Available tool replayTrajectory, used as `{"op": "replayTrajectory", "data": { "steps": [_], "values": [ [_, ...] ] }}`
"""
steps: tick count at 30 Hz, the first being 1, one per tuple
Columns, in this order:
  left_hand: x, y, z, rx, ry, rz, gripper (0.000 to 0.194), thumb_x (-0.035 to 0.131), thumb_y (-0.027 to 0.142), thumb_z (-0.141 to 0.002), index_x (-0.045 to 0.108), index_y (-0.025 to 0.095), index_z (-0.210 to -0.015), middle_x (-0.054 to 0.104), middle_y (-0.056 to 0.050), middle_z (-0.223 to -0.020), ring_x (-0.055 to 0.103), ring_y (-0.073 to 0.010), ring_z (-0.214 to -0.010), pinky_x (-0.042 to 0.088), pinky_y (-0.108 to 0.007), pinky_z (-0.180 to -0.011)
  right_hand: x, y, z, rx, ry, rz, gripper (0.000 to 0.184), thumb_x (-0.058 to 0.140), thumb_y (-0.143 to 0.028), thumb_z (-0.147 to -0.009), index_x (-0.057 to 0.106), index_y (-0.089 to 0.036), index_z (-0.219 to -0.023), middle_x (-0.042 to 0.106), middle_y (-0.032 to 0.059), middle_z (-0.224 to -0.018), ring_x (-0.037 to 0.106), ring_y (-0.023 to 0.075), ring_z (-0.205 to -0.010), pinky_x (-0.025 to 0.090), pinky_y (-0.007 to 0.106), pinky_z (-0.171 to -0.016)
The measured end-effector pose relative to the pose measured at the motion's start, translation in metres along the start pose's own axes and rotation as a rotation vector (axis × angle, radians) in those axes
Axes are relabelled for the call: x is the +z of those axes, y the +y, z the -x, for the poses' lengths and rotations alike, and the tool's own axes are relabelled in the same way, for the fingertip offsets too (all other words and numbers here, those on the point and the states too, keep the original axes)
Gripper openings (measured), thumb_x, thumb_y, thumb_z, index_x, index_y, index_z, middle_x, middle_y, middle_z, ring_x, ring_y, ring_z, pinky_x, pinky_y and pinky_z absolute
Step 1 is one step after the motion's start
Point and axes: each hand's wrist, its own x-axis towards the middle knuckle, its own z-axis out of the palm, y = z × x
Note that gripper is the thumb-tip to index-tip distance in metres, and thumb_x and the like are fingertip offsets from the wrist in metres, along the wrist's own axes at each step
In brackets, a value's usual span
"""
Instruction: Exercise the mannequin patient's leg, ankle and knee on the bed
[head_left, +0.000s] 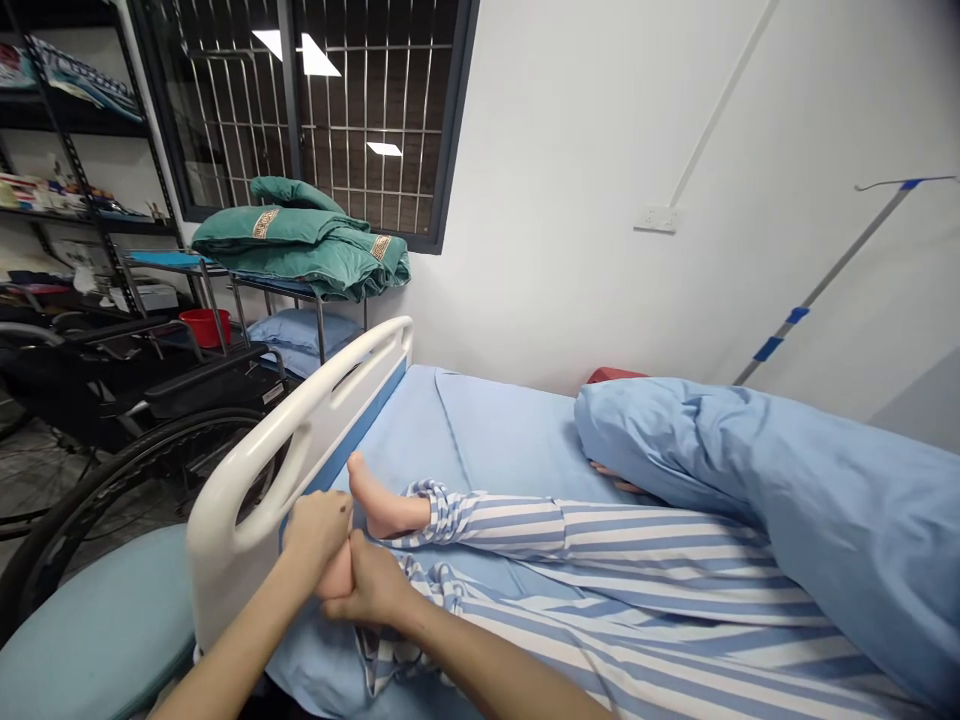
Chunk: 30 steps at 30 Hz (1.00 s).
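held foot (337,572), at the bed's end beside the white board (232,580). most of it is hidden by two bare hands; only a narrow strip of skin shows between them, and the toes cannot be made out. the left hand (319,525) is curled over the foot on the side toward the board, knuckles up, its fingertips out of sight. the right hand (371,580) is wrapped about the foot from the other side, thumb extended along the near face; where its fingers end cannot be told. both forearms are cut off by the lower edge.

the near leg (540,640), in striped cloth, is partly covered by the right forearm. its long axis runs lengthwise along the bed, foot end toward the board. the axis of the held foot itself is hard to fix; the visible strip slants from lower left to upper right in view.

the free foot (379,503), just beyond the hands, lies heel down on the sheet (495,420), toes pointing up and leaning toward the board. a quilt (795,490) covers the upper legs and is cut off at right. a red item (615,375) behind it is mostly hidden.
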Motion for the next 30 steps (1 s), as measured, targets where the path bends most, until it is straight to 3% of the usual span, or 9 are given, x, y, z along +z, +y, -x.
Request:
{"op": "replayTrajectory", "data": {
  "steps": [3, 6, 10, 13, 16, 21, 25, 30],
  "values": [
    [0.009, -0.002, 0.010, -0.118, 0.162, 0.015, 0.034, 0.030, 0.020, -0.083, 0.063, 0.013, -0.083, 0.064, -0.012, -0.071, 0.062, -0.0239, -0.068, 0.043, -0.032, -0.059, 0.001, 0.001, -0.001, -0.031, 0.006, -0.009, 0.063, 0.069, -0.055, -0.050, 0.045, -0.022, -0.098, 0.062, 0.0052, -0.091, 0.060, 0.0258, -0.077, 0.043, 0.030, -0.057],
    [0.028, -0.006, 0.024, -0.132, 0.408, 0.049, 0.034, 0.027, 0.023, -0.086, 0.060, 0.015, -0.084, 0.063, -0.009, -0.073, 0.059, -0.0214, -0.068, 0.043, -0.031, -0.059, 0.004, 0.002, -0.002, -0.025, 0.007, 0.008, 0.064, 0.070, -0.056, -0.048, 0.046, -0.021, -0.095, 0.062, 0.0047, -0.086, 0.060, 0.0255, -0.074, 0.041, 0.029, -0.054],
    [0.059, -0.010, 0.041, -0.045, 0.754, 0.184, 0.031, 0.029, 0.021, -0.087, 0.058, 0.013, -0.095, 0.061, -0.010, -0.094, 0.056, -0.0189, -0.086, 0.044, -0.031, -0.078, 0.008, 0.001, 0.000, -0.069, 0.051, 0.013, 0.062, 0.068, -0.056, -0.051, 0.045, -0.020, -0.095, 0.062, 0.0037, -0.087, 0.060, 0.0241, -0.072, 0.038, 0.027, -0.053],
    [0.069, -0.008, 0.052, -0.076, 0.853, 0.255, 0.035, 0.029, 0.022, -0.088, 0.049, 0.011, -0.114, 0.056, -0.012, -0.109, 0.052, -0.0202, -0.101, 0.043, -0.033, -0.086, 0.008, 0.000, 0.002, -0.099, 0.076, 0.018, 0.063, 0.067, -0.057, -0.052, 0.043, -0.020, -0.096, 0.062, 0.0030, -0.089, 0.060, 0.0242, -0.073, 0.037, 0.027, -0.053],
    [0.066, -0.004, 0.060, -0.145, 0.815, 0.219, 0.038, 0.030, 0.025, -0.089, 0.044, 0.013, -0.122, 0.055, -0.012, -0.113, 0.054, -0.0207, -0.100, 0.045, -0.032, -0.082, 0.007, -0.002, 0.003, -0.108, 0.073, 0.012, 0.065, 0.066, -0.059, -0.051, 0.042, -0.020, -0.096, 0.062, 0.0032, -0.089, 0.060, 0.0241, -0.073, 0.037, 0.026, -0.053],
    [0.048, -0.009, 0.068, -0.171, 0.609, 0.062, 0.040, 0.026, 0.028, -0.090, 0.048, 0.016, -0.121, 0.058, -0.010, -0.112, 0.062, -0.0177, -0.082, 0.047, -0.026, -0.059, 0.006, -0.005, 0.005, -0.096, 0.079, 0.011, 0.067, 0.070, -0.057, -0.047, 0.043, -0.019, -0.096, 0.061, 0.0044, -0.087, 0.060, 0.0254, -0.074, 0.040, 0.029, -0.054],
    [0.025, -0.015, 0.062, -0.120, 0.404, -0.064, 0.038, 0.026, 0.026, -0.088, 0.058, 0.016, -0.105, 0.063, -0.011, -0.092, 0.063, -0.0189, -0.065, 0.045, -0.028, -0.051, 0.005, -0.007, 0.006, -0.070, 0.080, -0.008, 0.067, 0.072, -0.053, -0.046, 0.044, -0.019, -0.096, 0.061, 0.0063, -0.087, 0.060, 0.0271, -0.075, 0.041, 0.030, -0.054],
    [-0.004, -0.008, 0.043, -0.019, 0.151, -0.108, 0.032, 0.033, 0.008, -0.079, 0.065, 0.011, -0.085, 0.065, -0.014, -0.080, 0.064, -0.0243, -0.071, 0.047, -0.033, -0.059, 0.006, -0.006, 0.005, -0.060, 0.077, -0.019, 0.064, 0.071, -0.051, -0.045, 0.044, -0.020, -0.094, 0.061, 0.0064, -0.087, 0.060, 0.0275, -0.072, 0.041, 0.031, -0.052]
  ]
}}
